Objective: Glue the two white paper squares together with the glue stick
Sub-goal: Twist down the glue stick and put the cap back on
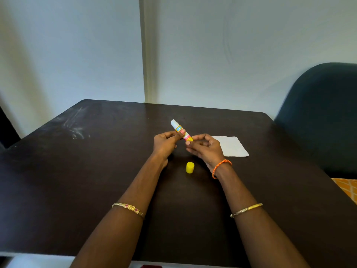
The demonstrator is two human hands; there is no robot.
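Note:
Above the middle of the dark table (96, 171) I hold an uncapped glue stick (180, 130) with a yellow and pink label. Its white glue tip points up and away to the left. My left hand (166, 144) grips the middle of the tube. My right hand (204, 149) pinches its yellow base end. The yellow cap (189, 167) stands on the table just below my hands, between my wrists. White paper (232, 147) lies flat to the right, partly hidden behind my right hand; I cannot tell whether it is one sheet or two stacked.
A dark blue chair back (324, 117) stands at the table's right side, with an orange patterned cloth (347, 188) below it. A pale wall rises behind the table's far edge. Chalky smears (77, 124) mark the far left of the tabletop.

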